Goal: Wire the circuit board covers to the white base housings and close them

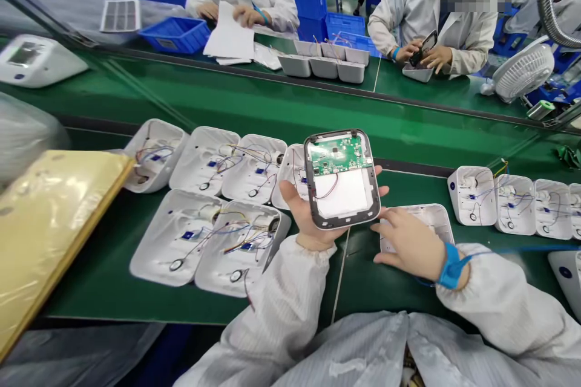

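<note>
My left hand [303, 213] holds up a rounded device panel [341, 179] with a green circuit board at its top, a white display back below and a thin red wire across it. Its fingers wrap the panel from behind. My right hand [407, 243], with a blue wrist strap [451, 266], rests on a white plastic housing [436, 217] lying on the green table; the fingers are curled down onto its left edge.
Several white wired housings [204, 217] lie in rows to the left, more in a row at the right [508, 202]. A yellow wrapped slab [49, 217] sits at far left. Across the green belt [272, 109], two people in white coats handle paper and parts beside grey trays [324, 63], a blue bin and a fan [521, 69].
</note>
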The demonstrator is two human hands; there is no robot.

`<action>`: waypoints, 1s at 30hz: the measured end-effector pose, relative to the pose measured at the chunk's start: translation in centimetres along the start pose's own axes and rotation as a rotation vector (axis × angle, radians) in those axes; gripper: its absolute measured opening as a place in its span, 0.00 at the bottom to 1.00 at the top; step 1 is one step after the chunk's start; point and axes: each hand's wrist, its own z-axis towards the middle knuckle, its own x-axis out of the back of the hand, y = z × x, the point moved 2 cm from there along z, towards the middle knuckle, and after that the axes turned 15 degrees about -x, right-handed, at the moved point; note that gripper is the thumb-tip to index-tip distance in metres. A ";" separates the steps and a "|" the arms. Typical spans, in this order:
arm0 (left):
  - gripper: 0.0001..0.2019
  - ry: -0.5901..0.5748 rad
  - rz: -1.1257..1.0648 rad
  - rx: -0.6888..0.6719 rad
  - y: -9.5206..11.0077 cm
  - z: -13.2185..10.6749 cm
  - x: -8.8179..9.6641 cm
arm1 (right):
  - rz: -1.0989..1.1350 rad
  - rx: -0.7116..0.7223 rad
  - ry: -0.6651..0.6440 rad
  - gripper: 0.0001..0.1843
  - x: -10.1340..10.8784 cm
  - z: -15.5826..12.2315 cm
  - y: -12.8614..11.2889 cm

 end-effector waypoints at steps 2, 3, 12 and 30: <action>0.49 0.036 0.035 -0.062 -0.1 0.2 0.4 | -0.145 0.062 -0.013 0.26 -2.3 -0.5 -0.8; 0.46 0.060 0.056 -0.093 -0.3 0.3 0.7 | -0.190 0.072 -0.015 0.22 -3.2 -0.6 -1.1; 0.34 0.156 0.266 -0.266 -2.1 0.6 1.2 | 0.343 0.091 0.053 0.13 0.2 -2.5 0.6; 0.34 0.017 0.381 0.047 -9.9 -5.7 2.9 | 0.846 -0.450 0.165 0.11 0.4 -2.1 2.4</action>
